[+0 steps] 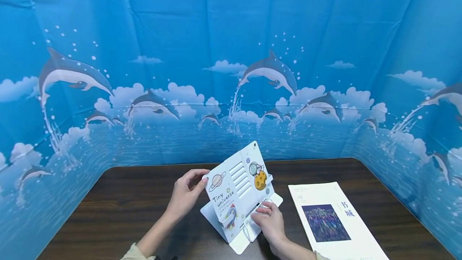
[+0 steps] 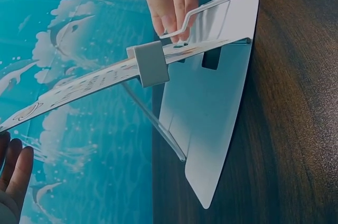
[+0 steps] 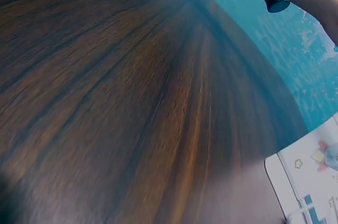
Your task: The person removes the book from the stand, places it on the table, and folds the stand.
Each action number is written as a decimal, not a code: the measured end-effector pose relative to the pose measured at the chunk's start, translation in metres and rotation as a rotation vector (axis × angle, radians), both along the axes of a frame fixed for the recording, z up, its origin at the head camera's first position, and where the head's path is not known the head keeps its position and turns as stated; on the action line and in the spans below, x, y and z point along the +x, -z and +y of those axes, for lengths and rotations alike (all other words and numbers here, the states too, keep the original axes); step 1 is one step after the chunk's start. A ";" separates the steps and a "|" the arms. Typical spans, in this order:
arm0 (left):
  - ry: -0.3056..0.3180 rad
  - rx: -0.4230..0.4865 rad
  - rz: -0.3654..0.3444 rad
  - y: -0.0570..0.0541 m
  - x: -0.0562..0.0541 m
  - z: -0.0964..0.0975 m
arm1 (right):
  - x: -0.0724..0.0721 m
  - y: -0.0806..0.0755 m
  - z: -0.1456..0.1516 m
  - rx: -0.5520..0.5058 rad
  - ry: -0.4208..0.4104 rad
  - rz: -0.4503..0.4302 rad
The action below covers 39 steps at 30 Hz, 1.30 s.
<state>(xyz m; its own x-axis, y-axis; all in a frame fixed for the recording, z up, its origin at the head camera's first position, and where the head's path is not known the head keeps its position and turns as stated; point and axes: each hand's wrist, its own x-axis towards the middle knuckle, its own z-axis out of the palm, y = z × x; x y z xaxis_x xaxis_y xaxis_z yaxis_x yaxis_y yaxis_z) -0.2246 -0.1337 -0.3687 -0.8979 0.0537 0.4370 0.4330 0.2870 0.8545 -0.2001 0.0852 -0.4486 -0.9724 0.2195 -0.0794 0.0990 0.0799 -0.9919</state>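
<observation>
A white book stand [image 1: 236, 189] printed with "Tiny universe", a planet and an astronaut stands tilted on its base plate on the table. At its upper left corner, my left hand [image 1: 187, 193] pinches the panel, thumb in front and fingers behind. My right hand [image 1: 270, 224] is at the lower front edge, its fingers curled at the bent wire page holder [image 2: 203, 8]. Seen edge-on in the left wrist view, the panel [image 2: 84, 84] rests on a wire prop [image 2: 156, 121] behind it. The right wrist view catches only a corner of the stand [image 3: 311, 171].
A white book or magazine [image 1: 335, 220] with a dark picture on its cover lies to the right of the stand. The dark wood table [image 1: 137, 196] has a blue dolphin-print curtain [image 1: 202, 71] behind and around it.
</observation>
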 end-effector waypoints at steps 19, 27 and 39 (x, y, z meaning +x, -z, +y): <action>0.007 0.009 0.036 0.001 0.003 -0.001 | -0.004 0.006 -0.013 -0.084 0.106 0.026; -0.030 -0.023 0.035 0.003 0.005 0.000 | -0.004 0.007 -0.012 -0.075 0.113 0.006; -0.032 0.000 0.016 0.002 0.014 0.001 | -0.007 0.007 -0.009 -0.038 0.102 0.005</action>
